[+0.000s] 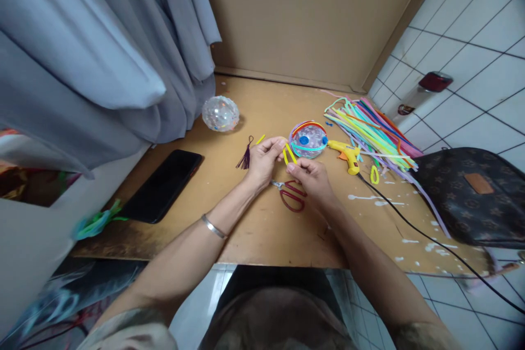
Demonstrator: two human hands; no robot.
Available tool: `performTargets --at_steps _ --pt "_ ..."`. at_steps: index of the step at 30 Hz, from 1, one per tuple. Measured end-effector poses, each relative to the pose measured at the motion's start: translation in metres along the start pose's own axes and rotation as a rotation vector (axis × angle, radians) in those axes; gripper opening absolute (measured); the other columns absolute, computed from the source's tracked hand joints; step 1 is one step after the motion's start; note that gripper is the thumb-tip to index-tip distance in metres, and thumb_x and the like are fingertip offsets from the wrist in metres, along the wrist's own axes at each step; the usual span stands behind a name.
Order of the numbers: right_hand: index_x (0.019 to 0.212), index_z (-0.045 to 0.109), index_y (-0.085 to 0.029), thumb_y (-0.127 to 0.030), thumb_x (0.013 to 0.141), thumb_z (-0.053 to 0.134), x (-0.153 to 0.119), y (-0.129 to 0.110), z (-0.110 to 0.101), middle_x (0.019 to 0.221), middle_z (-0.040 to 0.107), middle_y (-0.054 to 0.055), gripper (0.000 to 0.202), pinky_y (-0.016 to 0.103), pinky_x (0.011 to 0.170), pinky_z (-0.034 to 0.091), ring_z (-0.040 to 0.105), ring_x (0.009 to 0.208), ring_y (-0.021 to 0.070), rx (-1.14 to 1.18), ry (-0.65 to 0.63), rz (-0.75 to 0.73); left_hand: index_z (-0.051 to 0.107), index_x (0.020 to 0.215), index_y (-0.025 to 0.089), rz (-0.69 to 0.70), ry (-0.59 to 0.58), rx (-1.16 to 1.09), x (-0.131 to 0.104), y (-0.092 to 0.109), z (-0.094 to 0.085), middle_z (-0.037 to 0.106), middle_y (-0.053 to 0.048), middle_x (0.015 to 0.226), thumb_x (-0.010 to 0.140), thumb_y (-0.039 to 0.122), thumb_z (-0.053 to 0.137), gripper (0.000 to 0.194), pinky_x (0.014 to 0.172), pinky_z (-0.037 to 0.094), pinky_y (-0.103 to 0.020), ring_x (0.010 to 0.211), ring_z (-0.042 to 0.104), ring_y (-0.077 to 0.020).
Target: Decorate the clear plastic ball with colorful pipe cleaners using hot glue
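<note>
Yellow pipe cleaner (290, 154), bent double, and it's just on the near side of the decorated ball (310, 147), our landmark! Left hand (264, 163) has fingers pinched on one end; right hand (312, 176) has its fingers clamped on the other. Red-handled scissors (293, 193) lie nearer the person than that ball, yellow glue gun (350, 154) just right of it, black phone (163, 186) well left, all on the desk (254, 240).
</note>
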State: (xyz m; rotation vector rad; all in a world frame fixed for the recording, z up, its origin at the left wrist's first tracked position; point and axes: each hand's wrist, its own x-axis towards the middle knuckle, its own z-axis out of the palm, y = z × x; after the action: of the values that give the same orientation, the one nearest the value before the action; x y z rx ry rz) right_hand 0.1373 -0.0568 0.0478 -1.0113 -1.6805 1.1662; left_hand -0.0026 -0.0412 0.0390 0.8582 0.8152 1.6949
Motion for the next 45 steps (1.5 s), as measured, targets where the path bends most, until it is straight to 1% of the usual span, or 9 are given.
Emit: performTargets --at_steps 6,12,17,21,23,27,31,38,45 --pt "0.062 0.057 -0.020 -0.060 0.078 0.065 0.002 0.000 0.001 0.054 0.041 -0.006 0.044 0.026 0.053 0.030 0.034 0.052 0.0092 -0.002 -0.016 -0.020 0.074 0.071 0.016 -0.032 0.041 -0.052 -0.001 -0.001 0.001 0.059 0.005 0.054 0.059 0.041 0.092 0.033 0.050 0.036 -0.020 0.049 0.044 -0.0042" --pt "0.068 0.060 -0.020 -0.063 0.082 0.058 -0.002 0.000 0.000 0.055 0.044 -0.005 0.045 0.025 0.052 0.030 0.039 0.053 0.0106 -0.072 -0.043 0.025 0.074 0.073 0.015 -0.055 0.012 -0.051 -0.001 0.000 0.001 0.061 0.004 0.057 0.060 0.039 0.092 0.032 0.052 0.037 -0.020 0.049 0.045 -0.0037" --pt "0.071 0.060 -0.020 -0.052 0.089 0.050 -0.006 0.001 0.001 0.057 0.046 -0.004 0.038 0.025 0.056 0.033 0.045 0.056 0.0120 -0.138 -0.046 -0.004 0.075 0.074 0.016 0.007 0.029 0.001 0.001 0.000 -0.001 0.062 0.004 0.058 0.060 0.044 0.091 0.035 0.052 0.038 -0.020 0.051 0.045 -0.0043" --pt "0.064 0.057 -0.021 -0.041 0.088 0.050 -0.008 0.000 0.005 0.059 0.050 -0.003 0.032 0.025 0.056 0.033 0.045 0.057 0.0115 -0.162 -0.092 -0.054 0.073 0.073 0.017 0.011 0.107 0.004 0.006 0.007 -0.005 0.061 0.004 0.060 0.063 0.043 0.090 0.033 0.050 0.037 -0.019 0.049 0.044 -0.0040" --pt "0.061 0.054 -0.021 -0.038 0.086 0.051 -0.009 -0.002 0.007 0.059 0.050 -0.003 0.030 0.025 0.055 0.032 0.044 0.058 0.0114 -0.162 -0.069 -0.050 0.073 0.075 0.017 0.041 0.122 0.038 0.008 0.011 -0.006 0.061 0.004 0.060 0.064 0.045 0.089 0.034 0.050 0.038 -0.019 0.049 0.045 -0.0042" --pt "0.066 0.055 -0.022 -0.041 0.083 0.055 -0.009 -0.008 0.005 0.058 0.047 -0.005 0.025 0.025 0.054 0.032 0.041 0.056 0.0112 -0.080 0.105 -0.017 0.075 0.074 0.016 0.054 0.011 0.113 0.004 0.013 -0.003 0.062 0.003 0.059 0.059 0.054 0.089 0.043 0.051 0.040 -0.020 0.050 0.045 -0.0054" --pt "0.075 0.057 -0.023 -0.048 0.082 0.061 -0.006 -0.012 0.002 0.063 0.053 -0.004 0.026 0.026 0.057 0.039 0.047 0.059 0.0117 0.011 0.265 -0.080 0.076 0.071 0.015 0.038 -0.112 0.166 -0.004 0.009 0.003 0.062 0.001 0.059 0.060 0.055 0.089 0.043 0.052 0.041 -0.022 0.051 0.046 -0.0065" --pt "0.074 0.061 -0.022 -0.049 0.078 0.070 -0.002 -0.004 0.004 0.068 0.065 -0.001 0.029 0.030 0.068 0.050 0.060 0.067 0.0146 0.166 0.220 -0.079 0.077 0.071 0.016 -0.002 -0.162 0.224 -0.009 0.007 0.006 0.064 0.001 0.061 0.063 0.049 0.088 0.035 0.054 0.041 -0.023 0.053 0.046 -0.0075" --pt "0.073 0.060 -0.023 -0.047 0.075 0.073 0.000 -0.004 -0.002 0.064 0.066 -0.001 0.027 0.029 0.065 0.051 0.059 0.061 0.0140 0.160 0.260 -0.059 0.079 0.078 0.015 -0.058 -0.228 0.153 -0.009 0.005 0.006 0.061 0.002 0.057 0.063 0.045 0.089 0.035 0.056 0.043 -0.023 0.054 0.049 -0.0078"
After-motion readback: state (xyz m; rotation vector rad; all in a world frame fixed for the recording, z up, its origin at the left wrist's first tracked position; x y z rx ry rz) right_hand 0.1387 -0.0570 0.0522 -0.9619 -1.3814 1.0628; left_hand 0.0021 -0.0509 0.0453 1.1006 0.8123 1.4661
